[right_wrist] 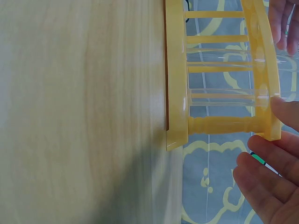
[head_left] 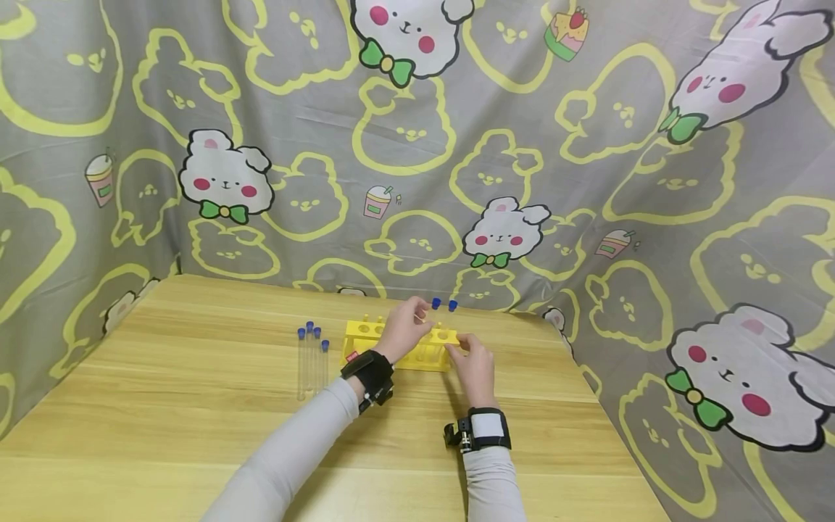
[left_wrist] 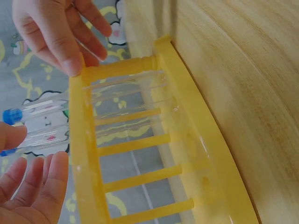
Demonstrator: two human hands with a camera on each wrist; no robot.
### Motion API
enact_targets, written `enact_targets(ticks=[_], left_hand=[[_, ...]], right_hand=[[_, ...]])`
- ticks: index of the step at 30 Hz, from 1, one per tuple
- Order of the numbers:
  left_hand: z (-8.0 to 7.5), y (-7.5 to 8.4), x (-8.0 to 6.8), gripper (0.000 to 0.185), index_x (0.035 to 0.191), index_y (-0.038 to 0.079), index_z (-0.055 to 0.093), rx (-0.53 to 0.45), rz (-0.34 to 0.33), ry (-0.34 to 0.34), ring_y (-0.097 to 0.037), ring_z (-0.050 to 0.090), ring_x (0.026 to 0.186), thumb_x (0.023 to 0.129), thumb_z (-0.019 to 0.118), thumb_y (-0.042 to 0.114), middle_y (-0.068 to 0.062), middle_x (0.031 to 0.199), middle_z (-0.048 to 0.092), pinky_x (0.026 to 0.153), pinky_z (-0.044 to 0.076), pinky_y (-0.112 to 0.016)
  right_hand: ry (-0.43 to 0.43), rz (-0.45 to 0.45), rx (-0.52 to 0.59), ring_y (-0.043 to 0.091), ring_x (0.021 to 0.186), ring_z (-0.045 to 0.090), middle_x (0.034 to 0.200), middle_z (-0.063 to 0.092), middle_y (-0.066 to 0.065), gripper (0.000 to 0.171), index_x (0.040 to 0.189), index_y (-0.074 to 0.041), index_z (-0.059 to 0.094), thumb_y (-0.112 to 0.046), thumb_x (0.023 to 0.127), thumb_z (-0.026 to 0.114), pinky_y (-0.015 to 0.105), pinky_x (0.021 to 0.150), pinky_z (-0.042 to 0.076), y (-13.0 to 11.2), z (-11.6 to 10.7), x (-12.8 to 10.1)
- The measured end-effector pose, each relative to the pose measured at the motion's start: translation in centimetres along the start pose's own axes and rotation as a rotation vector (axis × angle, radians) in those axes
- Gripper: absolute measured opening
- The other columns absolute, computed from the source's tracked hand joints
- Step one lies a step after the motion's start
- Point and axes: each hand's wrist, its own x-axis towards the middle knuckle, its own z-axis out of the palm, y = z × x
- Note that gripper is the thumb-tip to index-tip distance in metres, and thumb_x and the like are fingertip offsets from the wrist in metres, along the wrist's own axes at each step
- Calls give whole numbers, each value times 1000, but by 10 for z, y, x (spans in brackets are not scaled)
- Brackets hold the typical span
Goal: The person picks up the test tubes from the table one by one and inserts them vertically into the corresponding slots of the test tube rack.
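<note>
Yellow rack (left_wrist: pixel 134 145), red label (head_left: pixel 353 356) illegible, right fingers (right_wrist: pixel 261 177) pinching one end, left fingers (left_wrist: pixel 56 172) spread.

yellow plastic rack (left_wrist: pixel 85 149), upright, round holes along top; right hand (head_left: pixel 475 366) grips its right end. two clear tubes (left_wrist: pixel 44 106), blue caps, stand upright toward that end, left hand (head_left: pixel 404 326) beside them. four blue-capped clear tubes (head_left: pixel 317 333) lie left of rack, caps at far end.
</note>
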Motion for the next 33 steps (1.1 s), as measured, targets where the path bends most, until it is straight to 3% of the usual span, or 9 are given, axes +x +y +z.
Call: enact_targets(ticks=[9, 17, 25, 33], left_hand=[[-27, 2, -19, 27, 114, 6, 60, -19, 18, 16, -22, 65, 91, 91, 67, 16, -11, 103, 65, 80, 55, -33], [-71, -10, -36, 22, 109, 6, 63, 33, -23, 101, -21, 64, 87, 89, 67, 16, -9, 98, 67, 78, 55, -35], [-127, -43, -48, 28, 111, 2, 62, 144, -61, 175, -28, 66, 88, 90, 65, 20, -16, 100, 69, 79, 54, -41], [-164, -84, -57, 32, 112, -2, 60, 265, -199, 145, -29, 65, 85, 93, 59, 23, -19, 99, 68, 71, 52, -37]], right_hand=[[0, 0, 4, 35, 108, 66, 115, 70, 19, 37, 116, -1, 66, -25, 88, 71, 46, 88, 55, 0, 1, -2], [4, -9, 3, 36, 107, 66, 114, 70, 20, 37, 116, -1, 66, -25, 88, 71, 46, 87, 56, 0, 2, -2], [3, -4, 14, 36, 108, 66, 114, 70, 20, 38, 116, -1, 66, -25, 88, 72, 47, 88, 55, -1, 1, -2], [-9, 4, 12, 37, 109, 65, 115, 69, 21, 40, 119, -1, 65, -26, 88, 71, 47, 89, 55, -1, 0, -2]])
